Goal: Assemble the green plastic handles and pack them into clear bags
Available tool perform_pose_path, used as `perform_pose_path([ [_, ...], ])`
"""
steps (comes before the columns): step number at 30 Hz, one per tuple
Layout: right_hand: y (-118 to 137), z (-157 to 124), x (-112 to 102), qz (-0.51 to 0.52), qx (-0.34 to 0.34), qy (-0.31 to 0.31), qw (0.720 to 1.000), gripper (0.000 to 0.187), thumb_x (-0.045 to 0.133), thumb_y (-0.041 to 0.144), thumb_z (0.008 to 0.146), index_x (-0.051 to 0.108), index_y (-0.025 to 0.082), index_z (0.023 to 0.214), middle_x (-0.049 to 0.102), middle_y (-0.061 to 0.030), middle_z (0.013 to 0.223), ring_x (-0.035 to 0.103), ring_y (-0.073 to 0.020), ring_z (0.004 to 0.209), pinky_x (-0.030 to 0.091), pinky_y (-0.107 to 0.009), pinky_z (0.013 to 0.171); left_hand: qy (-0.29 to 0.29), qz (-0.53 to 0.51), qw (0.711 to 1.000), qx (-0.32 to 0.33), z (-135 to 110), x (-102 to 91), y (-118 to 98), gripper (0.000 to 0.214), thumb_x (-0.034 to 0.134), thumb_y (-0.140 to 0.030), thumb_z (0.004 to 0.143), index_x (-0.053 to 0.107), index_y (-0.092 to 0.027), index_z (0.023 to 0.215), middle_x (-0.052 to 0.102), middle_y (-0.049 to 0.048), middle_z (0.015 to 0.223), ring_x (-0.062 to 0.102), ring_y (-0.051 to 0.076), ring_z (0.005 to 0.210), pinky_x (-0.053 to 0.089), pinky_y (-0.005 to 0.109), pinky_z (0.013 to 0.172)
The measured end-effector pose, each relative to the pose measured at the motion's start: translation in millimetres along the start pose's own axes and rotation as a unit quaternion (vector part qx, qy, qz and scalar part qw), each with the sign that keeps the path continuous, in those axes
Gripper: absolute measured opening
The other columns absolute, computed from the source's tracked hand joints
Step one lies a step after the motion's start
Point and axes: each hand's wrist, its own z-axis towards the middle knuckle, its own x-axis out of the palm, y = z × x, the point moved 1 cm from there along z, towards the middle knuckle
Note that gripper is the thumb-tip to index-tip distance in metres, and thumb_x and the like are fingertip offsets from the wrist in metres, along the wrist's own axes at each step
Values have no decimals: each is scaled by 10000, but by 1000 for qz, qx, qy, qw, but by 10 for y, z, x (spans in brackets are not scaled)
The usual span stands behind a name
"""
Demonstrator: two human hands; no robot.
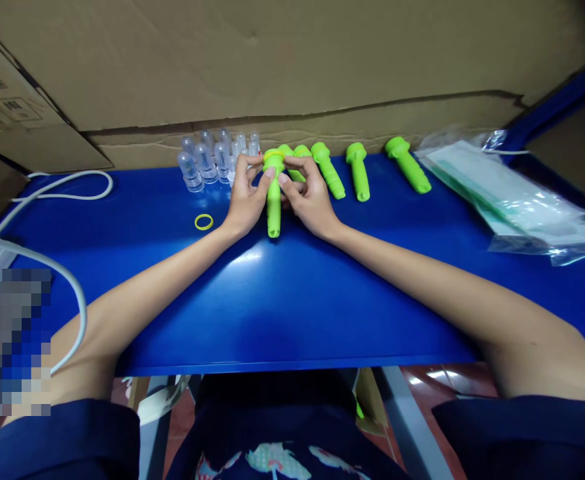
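Note:
Both my hands meet at the far middle of the blue table [282, 300]. My left hand [245, 197] and my right hand [310, 197] pinch a bright green plastic bolt-shaped part [273, 207] that stands nearly upright. A yellow ring [274, 153] sits around its head, under my fingertips. A second yellow ring [203, 222] lies flat on the table left of my left hand. Several more green parts [358, 172] lie in a row to the right, against the cardboard.
Several clear plastic caps [207, 163] stand behind my left hand. A clear plastic bag [512, 200] lies at the right. A white cable [67, 187] loops at the left. Cardboard [272, 67] walls the back.

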Motion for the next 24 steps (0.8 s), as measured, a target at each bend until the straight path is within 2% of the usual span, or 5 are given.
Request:
perform_pose_path([
  [5, -33, 8, -13, -3, -5, -10, 1000, 679, 559, 809, 891, 496, 328, 1367, 570, -105, 1469, 745, -250, 1066, 686, -432, 815, 8, 10, 1000, -16, 1, 1, 25, 536, 623, -712, 907, 501, -272, 1188, 630, 84, 1363, 549, 273, 1415, 551, 494, 1101],
  [8, -50, 9, -14, -4, -4, -13, 1000, 676, 560, 820, 881, 506, 323, 1338, 589, -107, 1428, 753, -241, 1024, 683, -416, 788, 9, 6, 1000, -21, 3, 1, 38, 518, 634, -700, 905, 507, -275, 1173, 630, 74, 1357, 566, 266, 1398, 546, 489, 1114],
  [14, -110, 23, -16, -6, -14, -17, 1000, 656, 552, 832, 875, 522, 320, 1284, 630, -90, 1344, 753, -231, 955, 682, -420, 735, 16, -38, 998, -45, -22, 33, -12, 522, 675, -684, 881, 518, -289, 1184, 627, 79, 1361, 629, 272, 1311, 609, 523, 1037],
  [19, -129, 20, -32, -15, -15, -23, 1000, 665, 552, 831, 877, 518, 328, 1311, 626, -94, 1359, 733, -269, 1071, 678, -438, 786, 21, -54, 996, -60, -39, 41, -62, 532, 695, -684, 862, 520, -289, 1172, 635, 76, 1357, 642, 273, 1297, 617, 532, 1033],
  [24, -39, -13, -32, -21, -20, -12, 1000, 687, 531, 829, 891, 462, 334, 1363, 598, -110, 1380, 752, -251, 984, 681, -437, 744, 21, -40, 998, -52, -12, 6, -27, 514, 713, -655, 868, 532, -287, 1177, 630, 83, 1356, 592, 287, 1357, 603, 532, 1040],
])
